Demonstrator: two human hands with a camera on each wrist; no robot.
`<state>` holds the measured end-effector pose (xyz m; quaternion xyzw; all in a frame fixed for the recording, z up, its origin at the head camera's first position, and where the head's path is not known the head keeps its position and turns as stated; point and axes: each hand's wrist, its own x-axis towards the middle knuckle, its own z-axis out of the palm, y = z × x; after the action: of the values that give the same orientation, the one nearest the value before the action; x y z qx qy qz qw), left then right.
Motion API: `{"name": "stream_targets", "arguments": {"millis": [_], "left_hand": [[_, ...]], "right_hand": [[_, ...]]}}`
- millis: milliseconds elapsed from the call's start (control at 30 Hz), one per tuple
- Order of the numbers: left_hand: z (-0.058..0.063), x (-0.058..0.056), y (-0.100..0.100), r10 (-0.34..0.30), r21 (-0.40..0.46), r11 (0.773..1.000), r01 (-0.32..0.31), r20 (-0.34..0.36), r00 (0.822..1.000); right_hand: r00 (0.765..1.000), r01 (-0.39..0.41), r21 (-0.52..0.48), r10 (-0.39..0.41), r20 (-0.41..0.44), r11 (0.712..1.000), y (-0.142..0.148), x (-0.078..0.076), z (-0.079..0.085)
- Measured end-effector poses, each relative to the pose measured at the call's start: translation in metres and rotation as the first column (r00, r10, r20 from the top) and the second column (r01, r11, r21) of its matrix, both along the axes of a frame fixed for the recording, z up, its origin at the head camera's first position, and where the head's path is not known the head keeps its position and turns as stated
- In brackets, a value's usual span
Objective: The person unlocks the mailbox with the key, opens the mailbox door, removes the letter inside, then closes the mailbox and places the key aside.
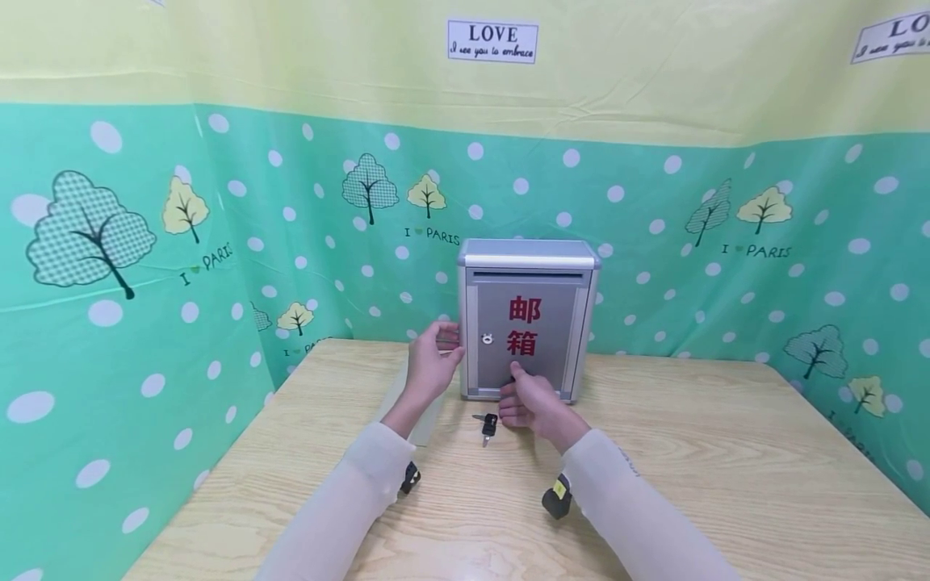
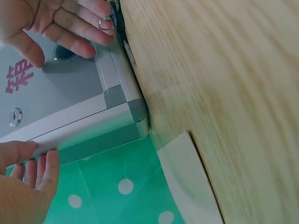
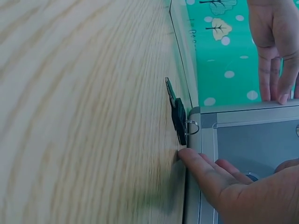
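A grey metal mailbox [image 1: 526, 323] with red characters, a top slot and a silver lock [image 1: 488, 339] stands upright on the table. My left hand [image 1: 432, 359] is at its left side; in the left wrist view the fingertips [image 2: 49, 165] touch or nearly touch the edge. In front of the lower door is my right hand [image 1: 534, 403], palm turned inward, fingers loosely extended, holding nothing visible. It partly covers a round dark window [image 2: 64, 53] on the door. Black-headed keys [image 1: 488, 425] on a ring lie on the table before the box, just left of the right fingers.
A flat pale sheet or board [image 1: 430, 424] lies left of the mailbox, partly under the left forearm. The wood-grain table [image 1: 697, 452] extends to both sides. Behind it hangs a green and yellow curtain [image 1: 625, 234] with dots and trees.
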<state>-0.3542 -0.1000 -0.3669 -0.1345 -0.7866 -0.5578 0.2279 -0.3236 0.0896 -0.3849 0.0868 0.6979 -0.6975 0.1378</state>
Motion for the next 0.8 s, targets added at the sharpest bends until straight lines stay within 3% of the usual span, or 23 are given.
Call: {"name": "stream_targets", "arguments": {"millis": [433, 800], "left_hand": [[0.0, 0.0, 0.0, 0.005, -0.01, 1.0, -0.005, -0.003, 1.0], [0.008, 0.015, -0.005, 0.056, -0.095, 0.994, -0.054, 0.022, 0.998]], "right_hand": [[1.0, 0.005, -0.054, -0.004, 0.016, 0.999, 0.011, 0.003, 0.004], [0.998, -0.054, -0.018, 0.054, -0.016, 0.998, 0.021, 0.003, 0.009]]}}
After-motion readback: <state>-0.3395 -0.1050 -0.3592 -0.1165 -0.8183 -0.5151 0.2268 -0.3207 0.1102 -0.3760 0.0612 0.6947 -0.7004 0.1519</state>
